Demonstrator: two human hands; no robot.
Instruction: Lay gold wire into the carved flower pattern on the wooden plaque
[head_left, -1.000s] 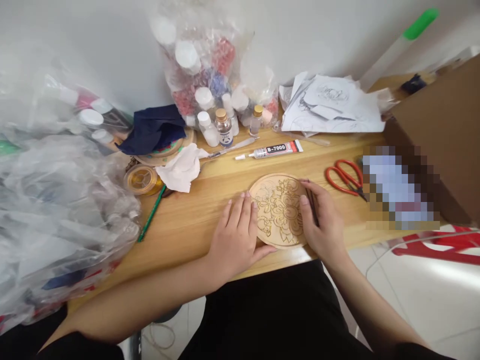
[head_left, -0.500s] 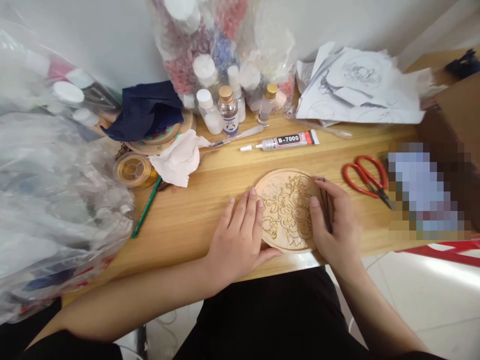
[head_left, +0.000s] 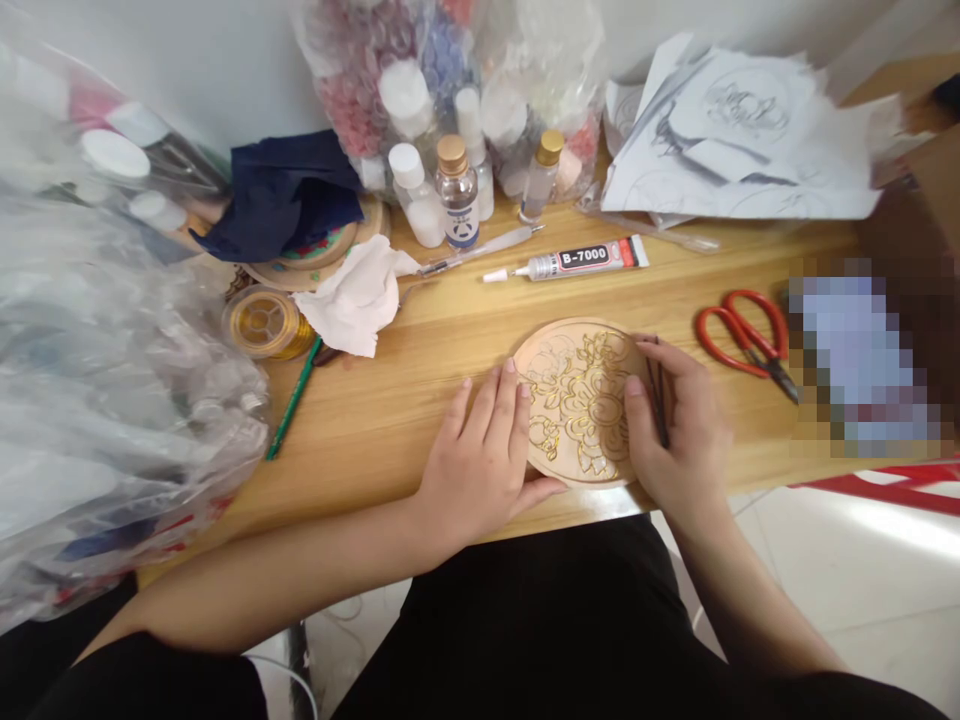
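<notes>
A round wooden plaque with a raised rim lies near the table's front edge, its floral line design partly outlined in gold wire. My left hand holds its left side, fingertips along the rim and thumb at the front edge. On the other side, my right hand is closed around dark tweezers, its thumb resting on the plaque's right rim. Part of the tweezers is hidden by the fingers. To the right lie red-handled scissors. Behind the plaque is a B-7000 glue tube.
Small bottles and bagged beads stand at the back. Sketch papers are piled back right. At left are a gold wire spool, a green pencil, crumpled tissue and a large plastic bag. A blurred-out patch covers something at right.
The view has shifted slightly, so the table's things appear a little higher. Both hands keep nearly the same places on the plaque, and the tweezers stay in my right hand.
</notes>
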